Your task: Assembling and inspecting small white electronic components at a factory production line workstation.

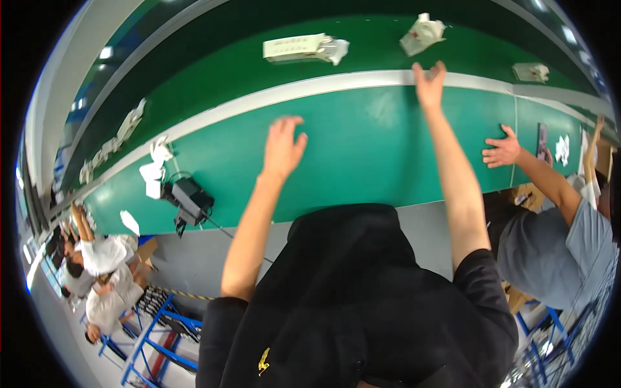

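A: Where is the thing that is nearest to the right hand [429, 87]?
B: The crumpled white package [422, 33] is found on the dark green far strip [213, 81], just beyond the fingertips. A gap is seen between them. Its print is too blurred to be read, and its underside is hidden.
A: How are the fingers of this hand held?
B: They are spread, with thumb and fingers well parted. The hand is seen over the pale rail [349, 81], but whether the rail is touched cannot be told.
A: And the left hand [283, 150]?
B: It is held over the green tabletop [349, 149], with the thumb parted from the loosely bent fingers. The fingertips are smeared by motion, and the palm is turned out of sight. Contact with the table cannot be judged.
A: What is seen further out?
B: On the far strip, a long white package [294, 48] with a crumpled end is placed to the left, and a smaller package [530, 72] to the right. On the near table, a black device [192, 199] is seen beside some white crumpled wrapping [154, 171]; its exact kind cannot be made out.
A: And at the edges?
B: At right, a co-worker's open hand [502, 151] is held near the table; the co-worker's head is mostly cut off. At far left, several people are shown small and bent by the lens.
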{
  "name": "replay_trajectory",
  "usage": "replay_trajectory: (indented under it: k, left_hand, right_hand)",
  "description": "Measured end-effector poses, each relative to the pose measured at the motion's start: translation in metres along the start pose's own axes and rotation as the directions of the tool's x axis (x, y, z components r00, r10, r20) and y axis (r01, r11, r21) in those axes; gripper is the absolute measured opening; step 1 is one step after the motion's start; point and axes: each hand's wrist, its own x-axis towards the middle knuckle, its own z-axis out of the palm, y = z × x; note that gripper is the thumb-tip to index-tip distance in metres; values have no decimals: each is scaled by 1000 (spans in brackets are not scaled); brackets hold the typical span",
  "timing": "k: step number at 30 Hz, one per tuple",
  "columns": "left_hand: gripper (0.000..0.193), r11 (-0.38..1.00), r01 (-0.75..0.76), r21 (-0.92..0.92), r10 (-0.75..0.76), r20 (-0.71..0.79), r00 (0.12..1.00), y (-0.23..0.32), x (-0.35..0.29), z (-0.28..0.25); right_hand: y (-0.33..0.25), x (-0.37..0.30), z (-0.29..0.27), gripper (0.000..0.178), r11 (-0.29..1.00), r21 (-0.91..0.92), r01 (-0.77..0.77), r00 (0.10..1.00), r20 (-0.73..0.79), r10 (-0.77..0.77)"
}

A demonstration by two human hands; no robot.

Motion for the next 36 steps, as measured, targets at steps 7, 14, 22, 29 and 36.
replay_trajectory:
  k: [7,14,22,29,36]
  left_hand:
    - [66,839,-282,466,379,-126,917,13,174,-1]
    - [66,976,-198,93,189,105,976,33,168,-5]
    - [63,869,71,-489,-34,84,996,59,-72,17]
    - [64,662,211,-719,-245,59,968,31,-140,44]
    - [56,435,153,-887,-252,43,967,31,-148,33]
  right_hand:
    - [0,-218,-59,34,999,50,14,989,146,-21]
    - [-13,-259,-77,42,904,253,-343,909,332,252]
    - [-123,-230,-62,53,712,599,-367,800,593,-87]
    - [-160,-249,-52,22,891,429,-148,637,731,-246]
    - [-182,-263,-68,17,931,318,180,578,732,-361]
